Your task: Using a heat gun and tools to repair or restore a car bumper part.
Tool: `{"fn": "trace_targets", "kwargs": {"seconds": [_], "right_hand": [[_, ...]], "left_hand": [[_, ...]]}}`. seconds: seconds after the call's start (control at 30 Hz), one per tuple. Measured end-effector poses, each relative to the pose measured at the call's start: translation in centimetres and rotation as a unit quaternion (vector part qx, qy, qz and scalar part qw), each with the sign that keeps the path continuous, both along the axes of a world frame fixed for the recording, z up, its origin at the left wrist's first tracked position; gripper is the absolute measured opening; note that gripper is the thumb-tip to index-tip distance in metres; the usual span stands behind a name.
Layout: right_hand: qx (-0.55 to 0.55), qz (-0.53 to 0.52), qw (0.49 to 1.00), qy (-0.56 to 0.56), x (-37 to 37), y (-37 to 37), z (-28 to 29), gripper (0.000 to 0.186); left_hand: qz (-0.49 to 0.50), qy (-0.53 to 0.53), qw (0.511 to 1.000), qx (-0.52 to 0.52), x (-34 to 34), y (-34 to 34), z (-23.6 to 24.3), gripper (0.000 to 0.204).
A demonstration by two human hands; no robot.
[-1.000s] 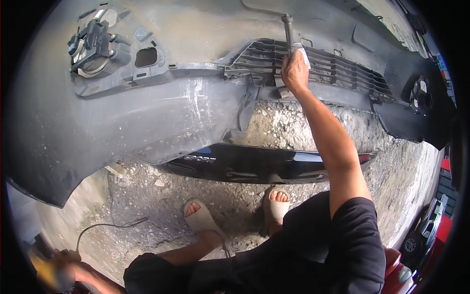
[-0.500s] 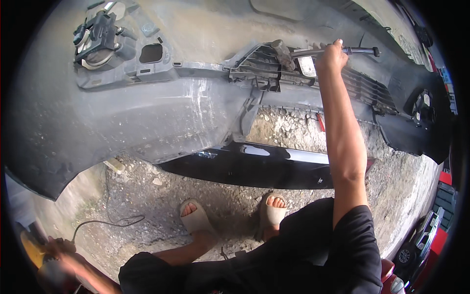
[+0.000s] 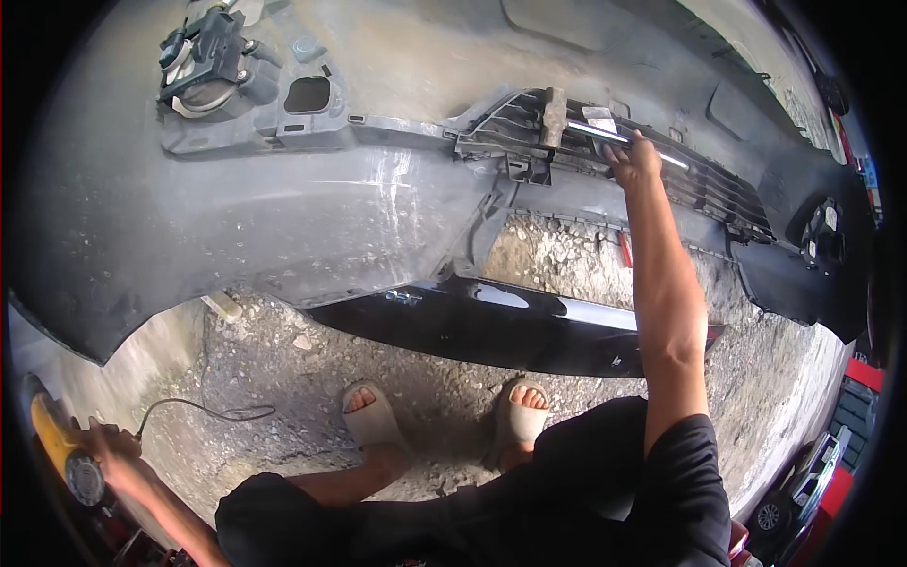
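The right hand point(image 3: 635, 161) is clenched around the shiny metal handle of a hammer point(image 3: 576, 128), whose blocky head rests on the slatted grille point(image 3: 699, 180) of a grey plastic car bumper point(image 3: 283, 217) lying on the gravel ground point(image 3: 283, 378). The hammer looks head-heavy, rigid and smooth, best gripped low on its handle. The left hand point(image 3: 104, 444) grasps a yellow angle grinder point(image 3: 61, 449) at the lower left.

The car bumper point(image 3: 283, 227) is dull grey with pale scuff streaks, and its lower lip point(image 3: 510, 326) is glossy black. At one o'clock the hammer point(image 3: 586, 128) has a shiny silver handle and a rusty brown head, while the angle grinder point(image 3: 61, 449) at eight o'clock is yellow with a black cable point(image 3: 203, 408). The sandals point(image 3: 373, 416) are beige, the ground point(image 3: 283, 378) grey gravel.
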State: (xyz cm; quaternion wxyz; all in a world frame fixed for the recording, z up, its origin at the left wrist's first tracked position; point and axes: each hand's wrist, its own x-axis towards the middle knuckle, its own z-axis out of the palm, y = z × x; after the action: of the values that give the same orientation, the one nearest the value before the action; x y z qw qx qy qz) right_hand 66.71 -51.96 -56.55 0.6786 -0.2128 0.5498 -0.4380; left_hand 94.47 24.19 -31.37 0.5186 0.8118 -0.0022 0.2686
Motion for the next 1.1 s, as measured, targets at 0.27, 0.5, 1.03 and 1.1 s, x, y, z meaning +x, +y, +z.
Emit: {"fn": "trace_targets", "kwargs": {"seconds": [0.27,0.5,1.03,1.1], "right_hand": [[-0.04,0.132,0.984,0.11,-2.2,0.3,-1.9,0.048],[-0.042,0.131,0.984,0.111,-0.9,2.2,-2.0,0.035],[-0.051,-0.017,0.995,0.085,2.9,1.5,-0.3,0.026],[-0.093,0.039,0.966,0.24,3.7,1.3,-1.0,0.032]], "left_hand": [[0.01,-0.034,0.992,-0.122,-0.4,1.9,1.2,0.03],[0.003,-0.033,0.99,-0.14,-0.9,3.6,1.0,0.028],[0.03,-0.037,0.997,-0.06,0.0,-0.8,-0.7,0.031],[0.024,-0.028,0.998,-0.048,0.4,-0.4,-0.7,0.032]]}}
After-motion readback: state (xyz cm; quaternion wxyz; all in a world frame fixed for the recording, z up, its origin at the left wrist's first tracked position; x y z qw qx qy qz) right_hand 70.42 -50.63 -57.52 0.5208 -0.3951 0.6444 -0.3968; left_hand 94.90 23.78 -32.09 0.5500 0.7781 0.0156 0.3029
